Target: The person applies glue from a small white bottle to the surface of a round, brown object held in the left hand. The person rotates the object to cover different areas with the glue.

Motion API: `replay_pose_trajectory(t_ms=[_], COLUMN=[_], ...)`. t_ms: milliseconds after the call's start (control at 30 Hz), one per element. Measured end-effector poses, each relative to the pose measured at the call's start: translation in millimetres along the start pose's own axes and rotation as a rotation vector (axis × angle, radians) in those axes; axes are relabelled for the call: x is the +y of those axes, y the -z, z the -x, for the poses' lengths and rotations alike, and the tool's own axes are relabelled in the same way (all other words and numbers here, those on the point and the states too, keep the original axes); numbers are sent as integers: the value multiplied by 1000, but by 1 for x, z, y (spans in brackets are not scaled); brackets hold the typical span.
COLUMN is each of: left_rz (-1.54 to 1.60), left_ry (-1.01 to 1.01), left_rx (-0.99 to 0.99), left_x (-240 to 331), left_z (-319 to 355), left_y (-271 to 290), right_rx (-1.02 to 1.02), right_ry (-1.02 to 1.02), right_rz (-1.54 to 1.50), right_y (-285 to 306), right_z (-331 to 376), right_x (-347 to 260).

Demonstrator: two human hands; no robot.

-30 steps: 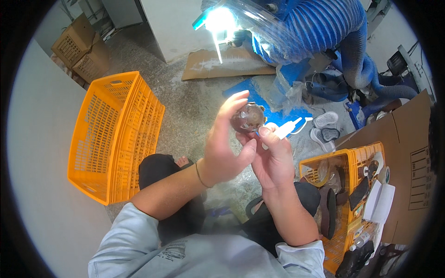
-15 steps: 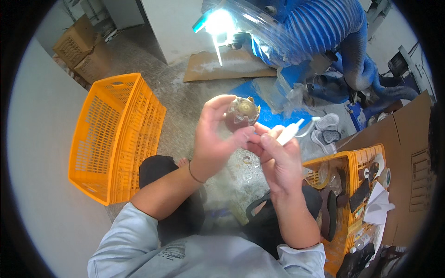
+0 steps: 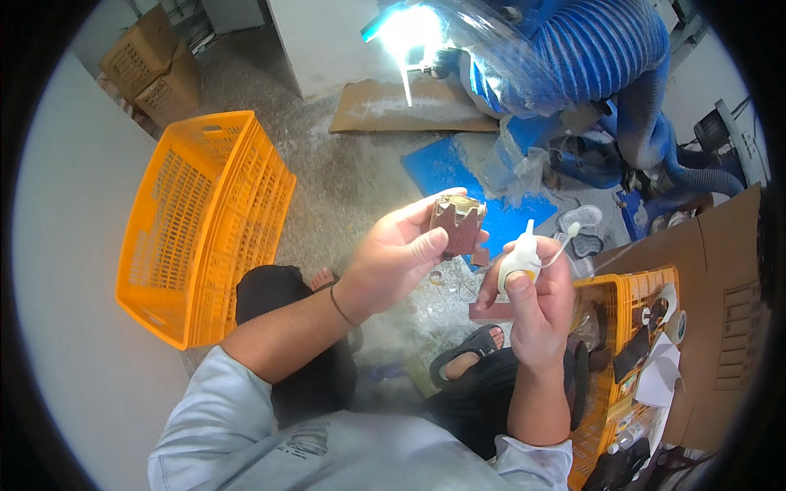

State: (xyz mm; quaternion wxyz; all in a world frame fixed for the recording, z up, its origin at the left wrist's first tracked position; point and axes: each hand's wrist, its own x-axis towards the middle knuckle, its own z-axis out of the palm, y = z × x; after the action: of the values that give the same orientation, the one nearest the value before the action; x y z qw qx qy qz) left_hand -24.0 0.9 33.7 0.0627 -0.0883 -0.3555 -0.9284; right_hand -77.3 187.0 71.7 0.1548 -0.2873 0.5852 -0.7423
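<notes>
Brown part (image 3: 457,225) pinched in my left hand (image 3: 393,258), right hand (image 3: 536,299) clenched round white squeeze bottle (image 3: 520,260), nozzle just beside it, apart; gluing looks unfinished.

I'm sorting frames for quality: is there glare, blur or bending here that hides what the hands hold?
Head view: a bright lamp at the top blows out to white; the fisheye bends the orange crate and blackens the corners. At centre, the left hand with its brown piece and the right hand with its small white bottle are sharp and evenly lit.
</notes>
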Motion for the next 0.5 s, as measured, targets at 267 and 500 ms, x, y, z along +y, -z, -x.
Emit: replay_pose_trajectory(t_ms=[267, 500], left_rz=[-89, -472], left_ry=[33, -43], left_rx=[62, 10], left_x=[-5, -9], left_z=[6, 16], left_y=[0, -1], right_rx=[13, -71], right_ry=[-70, 353], right_rz=[193, 618], right_y=[5, 14], right_z=[10, 6], right_x=[-16, -20])
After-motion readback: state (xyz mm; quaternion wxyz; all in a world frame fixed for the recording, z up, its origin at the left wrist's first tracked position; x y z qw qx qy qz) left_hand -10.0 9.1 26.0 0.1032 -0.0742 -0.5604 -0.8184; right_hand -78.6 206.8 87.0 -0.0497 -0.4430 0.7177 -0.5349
